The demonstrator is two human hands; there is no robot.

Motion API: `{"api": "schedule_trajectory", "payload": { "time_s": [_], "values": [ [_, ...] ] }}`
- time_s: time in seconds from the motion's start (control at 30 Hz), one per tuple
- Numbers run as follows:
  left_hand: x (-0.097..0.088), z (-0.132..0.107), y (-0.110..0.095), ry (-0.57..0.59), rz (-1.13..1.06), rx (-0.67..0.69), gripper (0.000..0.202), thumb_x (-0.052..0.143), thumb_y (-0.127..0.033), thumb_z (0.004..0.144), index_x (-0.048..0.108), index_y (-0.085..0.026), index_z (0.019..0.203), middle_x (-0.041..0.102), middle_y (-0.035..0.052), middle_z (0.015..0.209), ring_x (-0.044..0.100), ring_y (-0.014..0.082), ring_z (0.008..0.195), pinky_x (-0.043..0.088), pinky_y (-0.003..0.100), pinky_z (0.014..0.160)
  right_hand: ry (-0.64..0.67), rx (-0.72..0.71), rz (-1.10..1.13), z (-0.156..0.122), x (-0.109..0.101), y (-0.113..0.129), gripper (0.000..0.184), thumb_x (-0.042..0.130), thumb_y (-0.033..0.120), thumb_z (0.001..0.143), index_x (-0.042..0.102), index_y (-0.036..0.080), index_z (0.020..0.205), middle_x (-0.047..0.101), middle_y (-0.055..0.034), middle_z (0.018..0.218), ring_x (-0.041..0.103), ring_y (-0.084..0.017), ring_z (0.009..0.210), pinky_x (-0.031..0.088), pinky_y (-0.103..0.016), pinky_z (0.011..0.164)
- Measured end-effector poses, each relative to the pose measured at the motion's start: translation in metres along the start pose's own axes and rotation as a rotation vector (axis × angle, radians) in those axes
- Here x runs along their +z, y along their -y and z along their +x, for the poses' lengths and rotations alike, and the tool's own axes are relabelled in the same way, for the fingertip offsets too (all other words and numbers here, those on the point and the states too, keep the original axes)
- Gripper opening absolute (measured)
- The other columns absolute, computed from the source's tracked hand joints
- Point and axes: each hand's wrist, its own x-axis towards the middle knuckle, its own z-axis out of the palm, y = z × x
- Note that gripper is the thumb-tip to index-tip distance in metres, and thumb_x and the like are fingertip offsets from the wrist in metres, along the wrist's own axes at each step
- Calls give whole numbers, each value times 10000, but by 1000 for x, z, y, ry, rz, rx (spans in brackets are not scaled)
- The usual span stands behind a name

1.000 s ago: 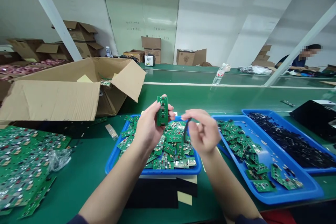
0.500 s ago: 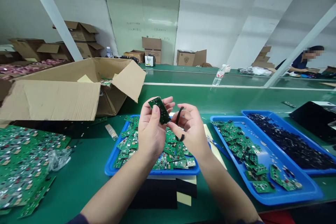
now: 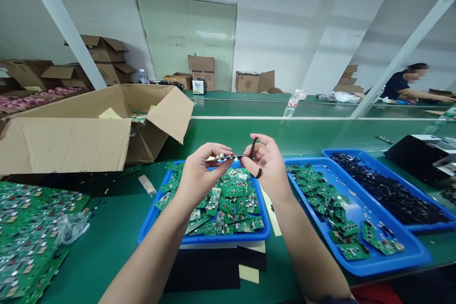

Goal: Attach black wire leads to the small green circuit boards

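My left hand (image 3: pixel 201 173) grips a small green circuit board (image 3: pixel 224 157) between thumb and fingers, its thin edge facing me and small parts on its upper side. My right hand (image 3: pixel 269 164) is curled close by, with its fingertips at the board's right end. A curved black strip (image 3: pixel 253 148) shows between its fingers and again by the thumb; its exact kind I cannot make out. Beneath both hands is a blue tray (image 3: pixel 204 238) of loose green circuit boards (image 3: pixel 226 205).
Right of my hands, one blue tray (image 3: pixel 383 268) holds more boards and another holds small black parts (image 3: pixel 388 187). On the left are board panels (image 3: pixel 33 230) and an open cardboard box (image 3: pixel 67 140). A water bottle (image 3: pixel 291 104) stands behind. Another person (image 3: pixel 401 83) sits far right.
My left hand has tilted the board from showing its flat face to lying nearly edge-on. The right hand stays beside it with the black strip. The view has shifted slightly.
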Motion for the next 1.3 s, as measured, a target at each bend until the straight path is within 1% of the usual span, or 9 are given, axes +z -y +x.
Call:
{"api": "schedule_trajectory", "payload": {
  "time_s": [0.23, 0.4, 0.5, 0.63, 0.77, 0.9, 1.0, 1.13, 1.3],
  "values": [
    [0, 1, -1, -27, -11, -74, 212, 736, -269, 657, 604, -155, 778, 616, 1, 701, 579, 123, 638, 467, 213, 544, -20, -113, -205, -3, -1, -3, 442, 604, 178, 750, 433, 261, 1149, 574, 8, 860, 587, -121, 739, 508, -245, 614],
    [-11, 3, -3, 236, 278, -68, 374, 639, -271, 759, 594, -183, 1120, 653, 38, 842, 593, 164, 769, 472, 271, 667, 160, -252, -522, -2, -11, 2, 355, 542, 157, 813, 502, 231, 1157, 595, -22, 883, 595, -143, 774, 528, -317, 734],
    [-15, 3, -1, 401, 369, -83, 324, 558, -310, 829, 599, -202, 1132, 656, 43, 895, 576, 165, 771, 459, 279, 676, 279, -354, -693, -2, -11, 3, 332, 502, 132, 832, 534, 198, 1156, 634, -72, 982, 609, -179, 866, 520, -355, 802],
    [-15, 6, 0, 580, 233, -155, 271, 479, -340, 877, 615, -180, 1048, 616, 25, 820, 509, 122, 634, 423, 241, 576, 305, -449, -762, -4, -9, 5, 293, 478, 154, 866, 569, 184, 1143, 667, -90, 1025, 621, -198, 913, 522, -359, 810],
    [-15, 6, -5, 520, 15, -288, 253, 516, -379, 856, 571, -160, 969, 579, 2, 736, 518, 117, 622, 430, 239, 583, 164, -528, -646, -5, -15, 14, 274, 435, 150, 907, 617, 188, 1109, 697, -52, 881, 638, -150, 792, 525, -306, 760],
    [-10, 1, -10, 434, -213, -308, 212, 510, -367, 864, 477, -174, 946, 632, 13, 747, 593, 138, 689, 480, 282, 684, 217, -549, -612, -8, -16, 20, 356, 408, 143, 919, 575, 215, 1226, 676, -15, 766, 624, -131, 709, 523, -281, 689],
    [-3, 0, -10, 422, -270, -292, 204, 518, -343, 859, 466, -171, 956, 643, 9, 705, 608, 140, 678, 485, 279, 679, 265, -566, -650, -11, -14, 21, 440, 389, 144, 923, 456, 230, 1349, 661, -6, 749, 603, -129, 676, 523, -275, 675],
    [3, -1, -11, 399, -187, -311, 171, 498, -308, 850, 545, -143, 845, 597, -1, 638, 551, 104, 559, 452, 225, 552, 293, -488, -702, -13, -14, 23, 647, 399, 144, 915, 107, 242, 1484, 654, -11, 775, 581, -147, 653, 535, -296, 683],
    [6, -3, -14, 373, -201, -315, 184, 471, -288, 842, 583, -151, 794, 570, -15, 619, 518, 90, 508, 457, 209, 493, 395, -478, -773, -12, -18, 22, 614, 365, 171, 927, 116, 271, 1479, 638, -15, 793, 588, -165, 692, 543, -326, 713]
  ]
}}
